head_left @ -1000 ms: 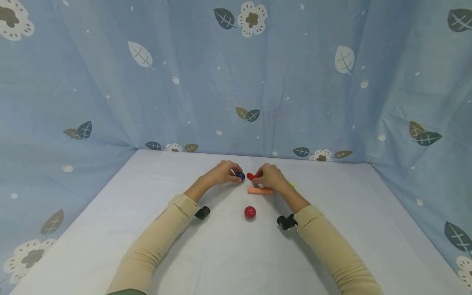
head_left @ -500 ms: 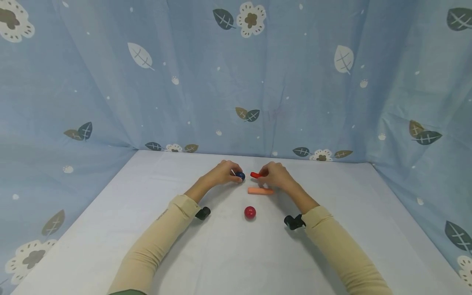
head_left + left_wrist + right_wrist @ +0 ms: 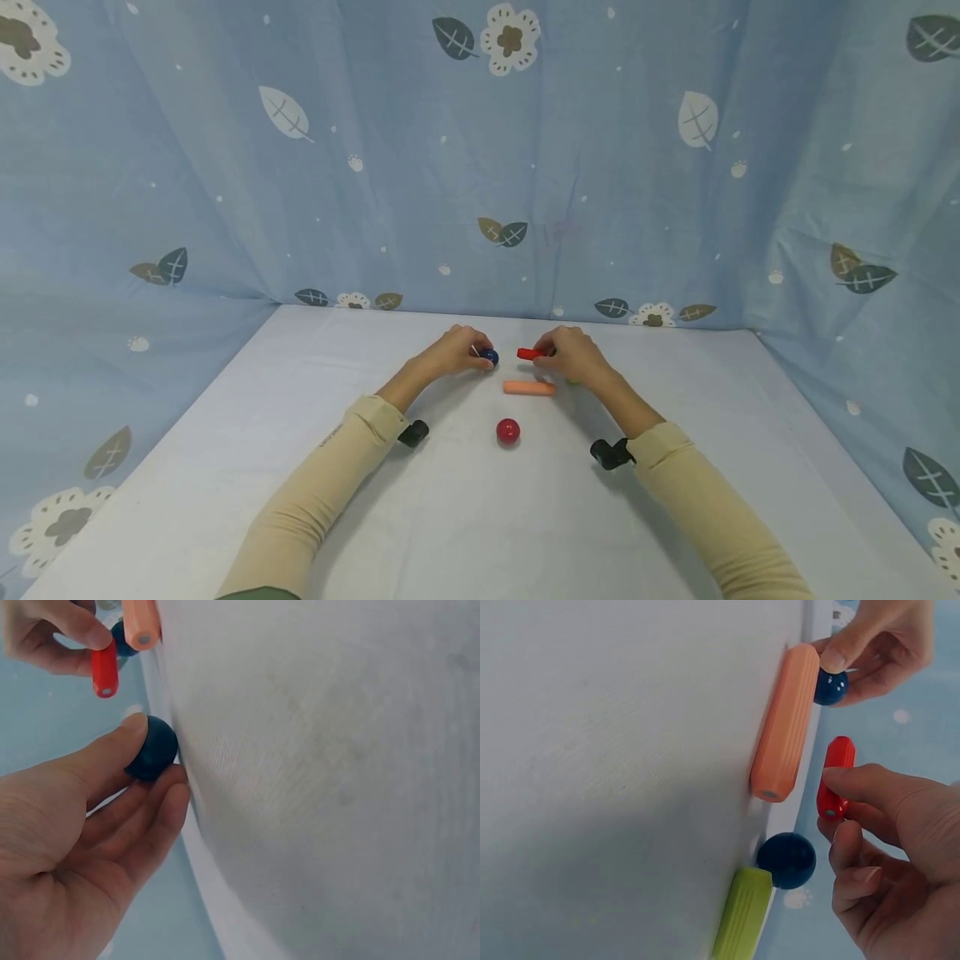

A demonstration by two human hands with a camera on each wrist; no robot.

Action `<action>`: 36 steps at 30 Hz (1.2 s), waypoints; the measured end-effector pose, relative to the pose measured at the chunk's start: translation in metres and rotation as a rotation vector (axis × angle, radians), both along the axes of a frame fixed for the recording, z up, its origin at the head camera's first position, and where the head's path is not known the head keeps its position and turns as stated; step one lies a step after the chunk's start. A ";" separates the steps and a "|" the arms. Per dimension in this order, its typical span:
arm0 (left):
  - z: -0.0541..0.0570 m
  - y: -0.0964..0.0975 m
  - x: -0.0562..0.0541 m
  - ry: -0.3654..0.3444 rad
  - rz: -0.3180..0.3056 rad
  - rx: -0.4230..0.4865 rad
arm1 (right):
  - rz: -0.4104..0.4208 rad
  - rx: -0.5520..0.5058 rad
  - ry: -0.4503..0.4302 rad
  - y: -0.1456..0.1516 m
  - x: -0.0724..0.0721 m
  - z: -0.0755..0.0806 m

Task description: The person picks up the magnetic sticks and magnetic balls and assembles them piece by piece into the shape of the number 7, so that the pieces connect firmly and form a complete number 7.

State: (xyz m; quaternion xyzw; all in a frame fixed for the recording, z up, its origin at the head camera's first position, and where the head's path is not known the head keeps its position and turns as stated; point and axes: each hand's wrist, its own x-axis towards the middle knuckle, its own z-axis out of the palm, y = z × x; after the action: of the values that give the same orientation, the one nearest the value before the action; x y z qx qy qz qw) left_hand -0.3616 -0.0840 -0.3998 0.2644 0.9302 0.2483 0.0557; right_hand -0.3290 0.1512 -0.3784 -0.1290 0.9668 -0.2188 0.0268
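In the head view my left hand (image 3: 455, 351) holds a dark blue ball (image 3: 489, 357) at the far middle of the table. The left wrist view shows the ball (image 3: 155, 748) between thumb and fingers. Across a small gap, my right hand (image 3: 573, 355) pinches a short red stick (image 3: 528, 354) with a small grey spot on its end. That red stick (image 3: 835, 777) is apart from the ball in the right wrist view. An orange stick (image 3: 529, 388) lies on the table just nearer. A second blue ball (image 3: 786, 860) is close to my right hand, beside a green stick (image 3: 742, 915).
A glossy red ball (image 3: 507, 431) rests on the white table (image 3: 480, 517) between the forearms. Behind the far edge hangs a blue patterned curtain (image 3: 420, 192), which also flanks both sides. Black wrist cameras sit below each wrist.
My right hand has drawn the red stick rightward, away from the blue ball, and the stick now lies more level. My left hand and its ball have stayed in place.
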 end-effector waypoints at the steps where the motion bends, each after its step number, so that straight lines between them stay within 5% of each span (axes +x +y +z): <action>1: 0.000 0.000 0.000 0.003 -0.001 -0.003 | 0.000 0.005 0.000 0.000 0.000 0.000; 36: -0.003 0.005 -0.001 0.017 -0.002 0.035 | 0.035 0.041 0.015 -0.001 -0.002 -0.011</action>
State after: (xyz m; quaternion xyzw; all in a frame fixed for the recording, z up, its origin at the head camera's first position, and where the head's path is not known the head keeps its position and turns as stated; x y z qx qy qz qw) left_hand -0.3628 -0.0792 -0.4029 0.2684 0.9260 0.2620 0.0433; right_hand -0.3311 0.1504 -0.3891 -0.1471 0.9689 -0.1973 0.0259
